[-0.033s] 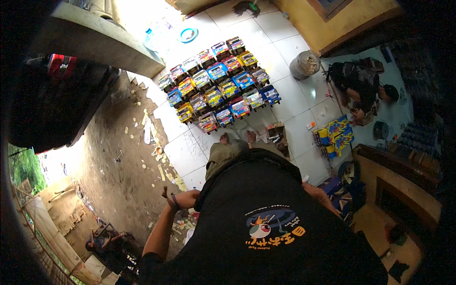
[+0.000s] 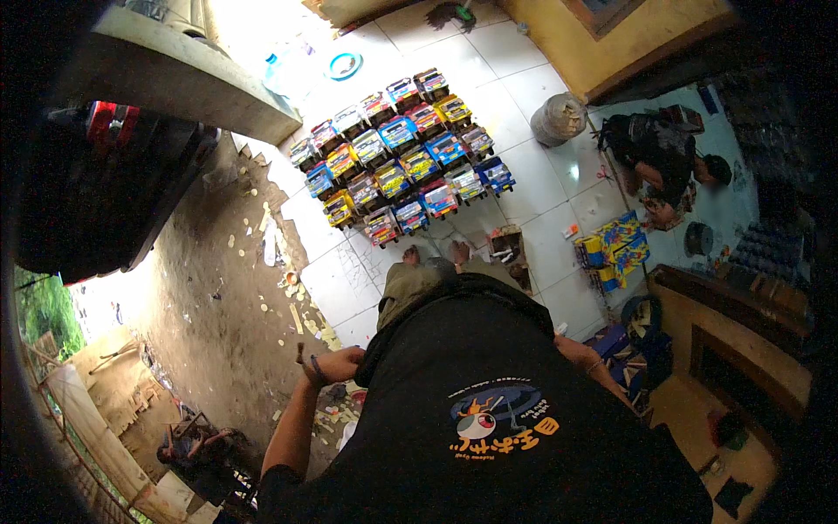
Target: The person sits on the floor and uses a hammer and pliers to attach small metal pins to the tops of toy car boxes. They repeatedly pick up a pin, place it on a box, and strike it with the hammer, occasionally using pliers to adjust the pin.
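Observation:
My left hand (image 2: 340, 363) rests at the left side of my waist, with a cord band around its wrist. Its fingers disappear behind the black shirt (image 2: 497, 349). On the other side, my right hand (image 2: 572, 351) is mostly covered by the shirt. A small white thing (image 2: 560, 329) shows beside it; whether the hand holds it I cannot tell. Beyond my bare feet (image 2: 412, 254), several colourful toy trucks (image 2: 393, 176) stand in close rows on the white tiled floor, away from both hands.
A wooden box (image 2: 510, 253) sits by my feet. To the right are blue-and-yellow painted pieces (image 2: 621, 248), red scissors (image 2: 603, 173), a bulky grey sack (image 2: 559, 120) and a co-worker (image 2: 659, 157) bent over the floor. Scraps litter the dirt ground (image 2: 209, 288) at left.

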`<state>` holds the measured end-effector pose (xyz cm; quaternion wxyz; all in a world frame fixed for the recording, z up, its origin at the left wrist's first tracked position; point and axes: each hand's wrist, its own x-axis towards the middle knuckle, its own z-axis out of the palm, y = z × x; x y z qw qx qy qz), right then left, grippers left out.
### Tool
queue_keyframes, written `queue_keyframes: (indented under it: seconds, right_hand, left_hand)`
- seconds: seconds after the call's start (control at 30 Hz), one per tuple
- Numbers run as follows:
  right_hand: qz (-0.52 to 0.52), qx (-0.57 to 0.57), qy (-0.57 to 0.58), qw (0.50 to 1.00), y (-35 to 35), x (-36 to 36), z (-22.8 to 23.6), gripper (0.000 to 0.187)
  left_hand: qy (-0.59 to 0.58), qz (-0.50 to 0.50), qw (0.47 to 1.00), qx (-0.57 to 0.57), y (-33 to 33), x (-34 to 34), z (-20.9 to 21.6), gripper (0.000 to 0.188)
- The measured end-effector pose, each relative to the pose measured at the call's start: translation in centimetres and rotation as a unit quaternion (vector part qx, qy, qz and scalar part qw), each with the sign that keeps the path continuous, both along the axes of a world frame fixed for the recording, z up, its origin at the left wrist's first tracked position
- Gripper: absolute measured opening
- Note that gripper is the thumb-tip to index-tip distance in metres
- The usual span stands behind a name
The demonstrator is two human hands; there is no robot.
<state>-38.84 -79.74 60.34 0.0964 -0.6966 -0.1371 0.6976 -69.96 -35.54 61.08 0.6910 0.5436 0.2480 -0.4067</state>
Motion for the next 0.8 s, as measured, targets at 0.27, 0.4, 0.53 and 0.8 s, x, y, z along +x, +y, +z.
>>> queue_keyframes:
  seconds: [0.27,0.4,0.53,0.8]
  right_hand:
    - [-0.438,0.031,0.094,0.893,0.3,3.2,2.1,0.037]
    - [-0.285,0.064,0.001,0.956,1.3,3.2,1.8,0.052]
    - [-0.315,0.066,-0.099,0.942,3.7,1.3,0.7,0.056]
    - [-0.397,0.042,-0.285,0.872,-2.1,-0.2,-11.1,0.058]
  left_hand:
    - [0.007,0.198,0.977,0.073,-0.9,3.9,2.8,0.041]
    - [-0.011,0.417,0.896,0.151,-4.1,4.6,-3.0,0.038]
    - [-0.029,0.418,0.775,0.474,-2.5,3.8,-9.1,0.046]
    - [-0.079,0.226,0.837,0.492,-6.0,8.2,-13.9,0.038]
